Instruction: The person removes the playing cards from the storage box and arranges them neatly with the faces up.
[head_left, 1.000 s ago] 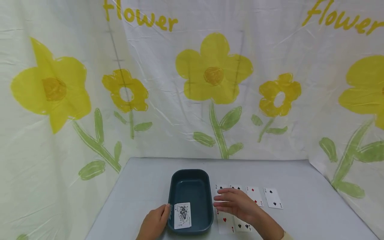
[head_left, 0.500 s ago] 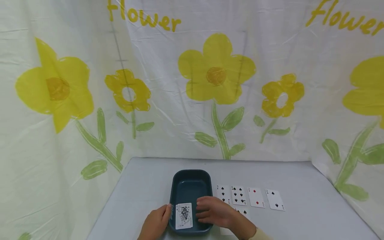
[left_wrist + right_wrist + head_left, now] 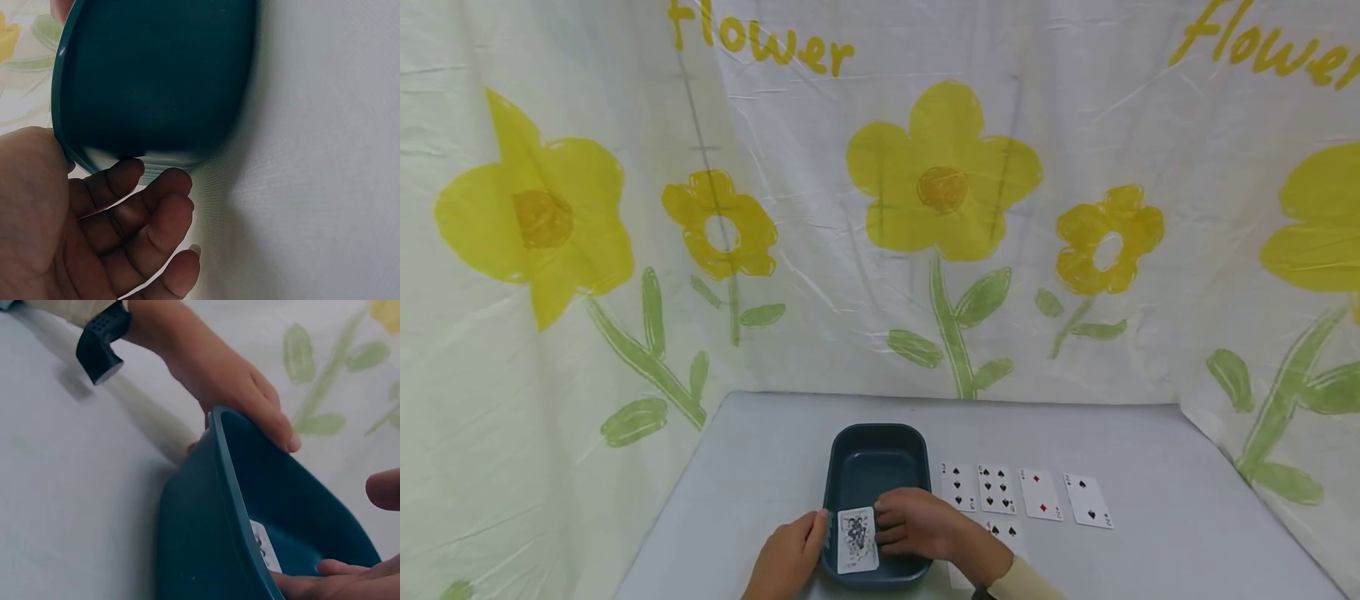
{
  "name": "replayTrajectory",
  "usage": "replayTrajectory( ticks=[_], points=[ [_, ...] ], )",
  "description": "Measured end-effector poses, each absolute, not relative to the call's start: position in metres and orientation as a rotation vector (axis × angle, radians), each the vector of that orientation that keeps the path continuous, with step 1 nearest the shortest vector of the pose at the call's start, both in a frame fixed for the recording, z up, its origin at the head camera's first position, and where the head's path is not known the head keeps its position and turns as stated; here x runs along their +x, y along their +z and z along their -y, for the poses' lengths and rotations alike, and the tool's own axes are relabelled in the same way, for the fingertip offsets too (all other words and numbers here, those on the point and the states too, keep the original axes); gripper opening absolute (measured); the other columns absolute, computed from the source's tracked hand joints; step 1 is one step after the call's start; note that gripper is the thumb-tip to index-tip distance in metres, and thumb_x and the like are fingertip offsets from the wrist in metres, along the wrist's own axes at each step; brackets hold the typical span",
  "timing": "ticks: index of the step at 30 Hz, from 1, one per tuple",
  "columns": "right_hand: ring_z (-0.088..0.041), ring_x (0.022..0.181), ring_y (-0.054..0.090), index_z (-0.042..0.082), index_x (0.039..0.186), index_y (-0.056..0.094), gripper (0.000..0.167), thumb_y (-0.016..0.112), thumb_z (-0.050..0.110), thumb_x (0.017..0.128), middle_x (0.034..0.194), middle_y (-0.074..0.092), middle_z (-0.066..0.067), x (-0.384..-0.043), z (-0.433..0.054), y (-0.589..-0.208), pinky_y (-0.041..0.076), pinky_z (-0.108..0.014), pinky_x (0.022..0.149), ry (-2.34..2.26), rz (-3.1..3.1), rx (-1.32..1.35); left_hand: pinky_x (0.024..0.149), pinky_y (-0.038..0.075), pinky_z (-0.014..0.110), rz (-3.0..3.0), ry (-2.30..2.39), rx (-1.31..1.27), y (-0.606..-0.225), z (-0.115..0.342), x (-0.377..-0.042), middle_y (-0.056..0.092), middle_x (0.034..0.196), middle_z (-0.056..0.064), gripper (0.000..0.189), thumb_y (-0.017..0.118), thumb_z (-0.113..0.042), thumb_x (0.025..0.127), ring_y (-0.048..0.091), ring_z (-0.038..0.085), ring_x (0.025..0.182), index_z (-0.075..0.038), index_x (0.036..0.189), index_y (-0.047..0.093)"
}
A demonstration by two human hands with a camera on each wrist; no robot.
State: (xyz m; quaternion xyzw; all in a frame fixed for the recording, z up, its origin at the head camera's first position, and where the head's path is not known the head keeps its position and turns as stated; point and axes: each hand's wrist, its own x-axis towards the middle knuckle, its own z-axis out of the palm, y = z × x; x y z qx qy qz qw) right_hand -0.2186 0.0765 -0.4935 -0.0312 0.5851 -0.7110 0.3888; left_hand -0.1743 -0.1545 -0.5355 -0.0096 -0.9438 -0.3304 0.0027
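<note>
A dark teal rectangular tub (image 3: 880,467) stands upright on the table. My left hand (image 3: 786,554) grips its near left rim, thumb over the edge and fingers against the outer wall; the right wrist view shows this hand (image 3: 228,381) too. Inside the tub, at the near left, lies a small stack of playing cards with a black-and-white joker (image 3: 857,540) face up on top. My right hand (image 3: 921,525) reaches over the right rim, fingertips right at the stack's right edge. In the right wrist view its thumb (image 3: 384,489) stands apart from the fingers.
Right of the tub lies a row of face-up cards: three of spades (image 3: 958,487), six of spades (image 3: 997,489), two of diamonds (image 3: 1041,495) and two of spades (image 3: 1087,501). My right arm partly covers a nearer spades card (image 3: 1006,533). A flower-painted curtain (image 3: 820,333) hangs behind the table.
My right hand has moved left from above the card row into the tub, up to the joker stack. The left hand keeps its grip on the rim.
</note>
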Motion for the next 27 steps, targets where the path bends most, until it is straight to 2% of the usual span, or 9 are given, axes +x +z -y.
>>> replayTrajectory(
  ticks=[3, 6, 8, 17, 23, 27],
  points=[
    [-0.058, 0.126, 0.045, -0.018, 0.144, 0.02, 0.064, 0.054, 0.013, 0.099, 0.139, 0.034, -0.047, -0.22, -0.075, -0.494, 0.038, -0.062, 0.101, -1.813, -1.488, -0.055, 0.083, 0.053, 0.051, 2.97, -1.055, -0.02, -0.535, 0.155, -0.175, 0.07, 0.087, 0.004, 0.046, 0.043, -0.039, 0.107, 0.062, 0.019, 0.075, -0.002, 0.1, 0.07],
    [-0.057, 0.125, 0.046, -0.018, 0.144, 0.019, 0.065, 0.054, 0.013, 0.099, 0.139, 0.035, -0.046, -0.221, -0.073, -0.494, 0.038, -0.062, 0.101, -1.824, -1.481, -0.048, 0.085, 0.052, 0.053, 2.97, -1.077, -0.009, -0.534, 0.155, -0.175, 0.073, 0.097, 0.009, 0.046, 0.044, -0.038, 0.107, 0.07, 0.027, 0.088, 0.0, 0.104, 0.07],
    [-0.056, 0.125, 0.046, -0.018, 0.145, 0.018, 0.066, 0.054, 0.014, 0.099, 0.139, 0.036, -0.046, -0.221, -0.072, -0.494, 0.038, -0.063, 0.101, -1.836, -1.476, -0.038, 0.086, 0.052, 0.053, 2.965, -1.09, -0.01, -0.533, 0.154, -0.176, 0.073, 0.099, 0.01, 0.045, 0.044, -0.037, 0.107, 0.07, 0.028, 0.092, 0.0, 0.106, 0.07],
    [-0.052, 0.118, 0.054, -0.013, 0.141, 0.028, 0.056, 0.054, 0.014, 0.099, 0.132, 0.047, -0.039, -0.225, -0.067, -0.5, 0.043, -0.06, 0.097, -1.869, -1.483, 0.039, 0.084, 0.053, 0.051, 2.96, -1.109, -0.024, -0.531, 0.153, -0.175, 0.073, 0.095, 0.005, 0.046, 0.044, -0.038, 0.107, 0.066, 0.018, 0.08, -0.001, 0.107, 0.07],
    [-0.045, 0.11, 0.06, -0.011, 0.14, 0.03, 0.055, 0.055, 0.014, 0.098, 0.127, 0.049, -0.034, -0.226, -0.065, -0.505, 0.047, -0.056, 0.095, -1.896, -1.486, 0.074, 0.069, 0.052, 0.041, 2.953, -1.074, -0.042, -0.532, 0.154, -0.175, 0.065, 0.08, -0.004, 0.043, 0.043, -0.039, 0.107, 0.052, 0.012, 0.067, -0.006, 0.101, 0.069],
    [-0.044, 0.107, 0.061, -0.01, 0.138, 0.033, 0.053, 0.056, 0.014, 0.097, 0.125, 0.05, -0.034, -0.225, -0.063, -0.507, 0.049, -0.053, 0.093, -1.91, -1.494, 0.095, 0.077, 0.055, 0.046, 2.958, -1.076, -0.042, -0.532, 0.154, -0.173, 0.07, 0.088, 0.0, 0.047, 0.042, -0.041, 0.107, 0.057, 0.013, 0.071, -0.003, 0.104, 0.069]
  ],
)
